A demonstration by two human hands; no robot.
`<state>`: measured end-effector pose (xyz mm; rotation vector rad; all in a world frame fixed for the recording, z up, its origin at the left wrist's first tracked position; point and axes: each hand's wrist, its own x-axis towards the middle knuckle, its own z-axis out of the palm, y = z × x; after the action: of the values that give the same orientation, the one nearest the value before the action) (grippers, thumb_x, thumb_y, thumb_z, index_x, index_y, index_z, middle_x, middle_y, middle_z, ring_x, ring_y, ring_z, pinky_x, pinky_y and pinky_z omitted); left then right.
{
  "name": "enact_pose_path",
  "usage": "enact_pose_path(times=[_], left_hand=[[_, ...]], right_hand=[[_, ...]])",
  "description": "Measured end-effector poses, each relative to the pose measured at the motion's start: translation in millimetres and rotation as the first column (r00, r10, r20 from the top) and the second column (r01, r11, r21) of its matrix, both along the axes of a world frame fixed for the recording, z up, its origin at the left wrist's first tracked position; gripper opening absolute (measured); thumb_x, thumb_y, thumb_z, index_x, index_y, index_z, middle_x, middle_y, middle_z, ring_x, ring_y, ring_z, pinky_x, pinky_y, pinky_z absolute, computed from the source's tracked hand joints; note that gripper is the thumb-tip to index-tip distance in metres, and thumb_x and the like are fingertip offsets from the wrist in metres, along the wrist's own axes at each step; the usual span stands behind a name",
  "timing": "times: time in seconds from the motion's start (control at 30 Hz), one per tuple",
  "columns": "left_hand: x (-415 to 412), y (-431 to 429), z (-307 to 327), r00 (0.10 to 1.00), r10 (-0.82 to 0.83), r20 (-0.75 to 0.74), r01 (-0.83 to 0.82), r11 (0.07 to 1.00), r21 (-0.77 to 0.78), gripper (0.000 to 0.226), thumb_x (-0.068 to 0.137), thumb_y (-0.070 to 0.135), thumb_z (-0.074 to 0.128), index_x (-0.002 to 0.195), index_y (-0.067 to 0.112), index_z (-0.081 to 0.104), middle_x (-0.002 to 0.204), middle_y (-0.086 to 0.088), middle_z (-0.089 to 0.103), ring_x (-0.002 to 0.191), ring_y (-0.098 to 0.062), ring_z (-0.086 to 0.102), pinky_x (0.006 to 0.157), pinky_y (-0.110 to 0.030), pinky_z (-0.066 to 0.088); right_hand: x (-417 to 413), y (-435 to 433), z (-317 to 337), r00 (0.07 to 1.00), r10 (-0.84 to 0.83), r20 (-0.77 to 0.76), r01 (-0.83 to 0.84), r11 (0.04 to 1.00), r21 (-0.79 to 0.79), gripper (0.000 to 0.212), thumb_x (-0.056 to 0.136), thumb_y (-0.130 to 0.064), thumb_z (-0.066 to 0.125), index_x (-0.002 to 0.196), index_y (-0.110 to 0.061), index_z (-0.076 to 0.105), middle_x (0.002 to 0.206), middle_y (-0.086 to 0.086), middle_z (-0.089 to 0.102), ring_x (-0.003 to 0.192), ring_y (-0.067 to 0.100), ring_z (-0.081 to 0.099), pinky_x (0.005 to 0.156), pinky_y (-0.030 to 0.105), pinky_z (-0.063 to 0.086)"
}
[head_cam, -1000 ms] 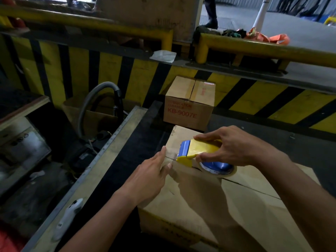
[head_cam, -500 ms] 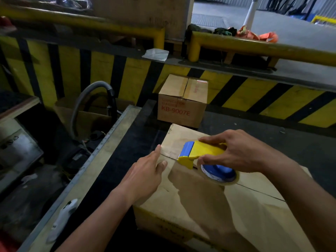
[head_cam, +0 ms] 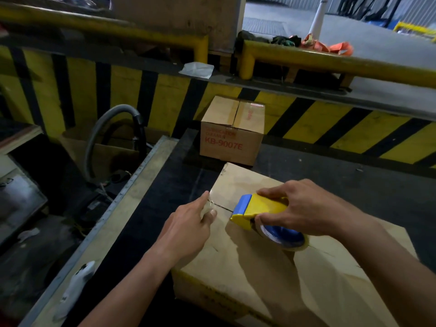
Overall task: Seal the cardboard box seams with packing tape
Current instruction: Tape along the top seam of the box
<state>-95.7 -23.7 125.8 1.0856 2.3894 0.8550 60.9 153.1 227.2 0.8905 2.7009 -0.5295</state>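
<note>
A large cardboard box lies on the black table in front of me, its top seam running from the left edge to the right. My right hand grips a yellow and blue tape dispenser that sits on the seam, with the tape roll below my palm. My left hand rests at the box's left edge, index finger and thumb on the shiny tape end where the seam begins. A short stretch of seam shows between my left hand and the dispenser.
A smaller box marked KB-9007E stands just behind the large one. The table's metal-edged rim runs along the left, with a white object on it. A grey hose arches left of the table. A yellow-black striped wall stands behind.
The dispenser has slid right along the seam, away from my left hand, which stays at the box's left edge. My view has shifted a little.
</note>
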Motion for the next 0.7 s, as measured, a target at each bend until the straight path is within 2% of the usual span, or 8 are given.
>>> enact_pose_path(times=[0.1, 0.17, 0.2, 0.27, 0.33, 0.4, 0.5, 0.7], left_hand=[[0.9, 1.6, 2.4, 1.000, -0.019, -0.010, 0.019, 1.000, -0.012, 0.060, 0.105, 0.046, 0.043, 0.160, 0.034, 0.023, 0.143, 0.004, 0.056, 0.126, -0.015, 0.055, 0.105, -0.038, 0.046], [3.2, 2.7, 4.2, 0.996, -0.040, -0.086, 0.037, 0.999, -0.037, 0.060, 0.106, 0.043, 0.041, 0.161, 0.030, 0.019, 0.152, 0.006, 0.048, 0.134, -0.014, 0.048, 0.110, -0.037, 0.040], [4.9, 3.4, 5.6, 0.985, -0.069, -0.161, 0.062, 0.997, -0.047, 0.061, 0.107, 0.040, 0.038, 0.162, 0.029, 0.015, 0.161, 0.008, 0.036, 0.143, -0.013, 0.040, 0.115, -0.036, 0.035], [7.6, 6.0, 7.7, 0.925, -0.206, -0.318, 0.185, 0.978, -0.095, 0.062, 0.109, 0.032, 0.033, 0.161, 0.027, 0.000, 0.168, 0.012, 0.002, 0.155, -0.008, 0.008, 0.126, -0.033, 0.018], [8.4, 8.6, 8.4, 0.864, -0.380, -0.329, 0.328, 0.922, -0.205, 0.059, 0.110, 0.036, 0.024, 0.158, 0.027, -0.009, 0.163, 0.014, -0.017, 0.151, -0.003, -0.013, 0.126, -0.031, 0.001], [7.3, 9.6, 8.8, 0.834, -0.471, -0.287, 0.386, 0.871, -0.305, 0.058, 0.108, 0.047, 0.012, 0.157, 0.028, -0.011, 0.162, 0.015, -0.021, 0.150, -0.002, -0.021, 0.126, -0.034, -0.004], [4.0, 10.1, 5.9, 0.785, -0.526, -0.329, 0.377, 0.825, -0.420, 0.059, 0.106, 0.052, 0.004, 0.157, 0.027, -0.013, 0.163, 0.012, -0.022, 0.150, -0.006, -0.024, 0.127, -0.045, -0.005], [5.7, 9.6, 6.4, 0.750, -0.546, -0.373, 0.364, 0.812, -0.456, 0.061, 0.105, 0.051, 0.001, 0.159, 0.025, -0.011, 0.165, 0.009, -0.020, 0.150, -0.008, -0.023, 0.125, -0.048, -0.010]], right_hand=[[-1.8, 3.7, -4.5, 1.000, 0.001, 0.008, -0.001, 1.000, 0.000, 0.078, 0.071, -0.076, 0.064, 0.142, -0.050, 0.042, 0.145, -0.007, 0.048, 0.115, 0.014, 0.051, 0.085, 0.029, 0.046], [-2.1, 6.7, -5.9, 1.000, 0.008, -0.003, -0.008, 1.000, -0.014, 0.077, 0.072, -0.076, 0.064, 0.142, -0.050, 0.043, 0.145, -0.008, 0.048, 0.118, 0.015, 0.052, 0.087, 0.031, 0.047], [-2.7, 7.7, -6.1, 1.000, 0.014, -0.009, -0.014, 1.000, -0.015, 0.076, 0.073, -0.075, 0.064, 0.142, -0.049, 0.044, 0.145, -0.008, 0.048, 0.118, 0.015, 0.052, 0.087, 0.031, 0.047], [-5.2, 9.4, -5.8, 1.000, 0.029, -0.007, -0.029, 1.000, -0.004, 0.074, 0.075, -0.073, 0.064, 0.142, -0.048, 0.045, 0.145, -0.009, 0.048, 0.120, 0.015, 0.051, 0.087, 0.031, 0.047], [-7.6, 10.4, -4.6, 1.000, 0.030, 0.009, -0.030, 1.000, -0.001, 0.074, 0.075, -0.072, 0.065, 0.142, -0.048, 0.044, 0.147, -0.008, 0.047, 0.123, 0.016, 0.050, 0.091, 0.032, 0.047], [-8.0, 10.9, -3.2, 0.999, 0.026, 0.022, -0.025, 1.000, -0.012, 0.074, 0.075, -0.072, 0.065, 0.142, -0.048, 0.044, 0.148, -0.008, 0.045, 0.126, 0.018, 0.048, 0.095, 0.035, 0.047], [-3.1, 11.8, 1.1, 0.999, 0.025, 0.027, -0.025, 0.999, -0.025, 0.075, 0.074, -0.074, 0.064, 0.142, -0.049, 0.043, 0.148, -0.008, 0.045, 0.125, 0.017, 0.048, 0.097, 0.035, 0.046], [22.8, 12.8, 17.3, 0.998, 0.020, 0.064, -0.021, 1.000, 0.006, 0.077, 0.074, -0.074, 0.059, 0.144, -0.051, 0.038, 0.143, -0.005, 0.047, 0.115, 0.013, 0.047, 0.088, 0.029, 0.040]])
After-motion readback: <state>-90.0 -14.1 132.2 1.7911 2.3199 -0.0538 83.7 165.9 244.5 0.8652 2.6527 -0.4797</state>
